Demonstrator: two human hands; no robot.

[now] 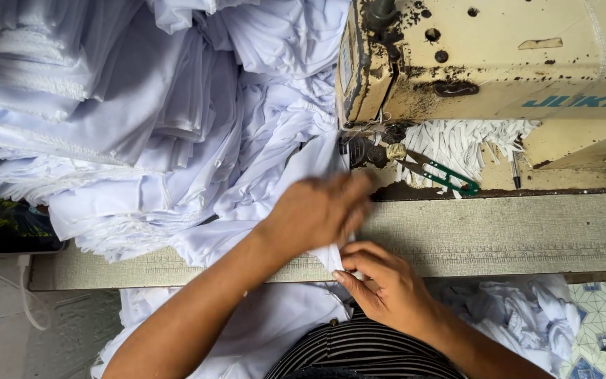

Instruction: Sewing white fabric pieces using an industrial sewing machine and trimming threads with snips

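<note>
Right hand [386, 284] at the near table [499, 235] edge, fingers curled, pinching a soft crumpled white cloth [275, 189] fold. Left hand [320, 210] flat, fingers together, pressing the cloth down by the sewing machine [499, 63]. Green thread snips [443, 175] on its base. White cloth pile [71, 105] far left

At the frame's upper right the sewing machine [492, 63] blocks me, the white fabric pile [128, 119] fills the upper left, green-handled snips [443, 175] lie beneath the machine, and only the grey table strip [513, 231] at right is bare.
</note>
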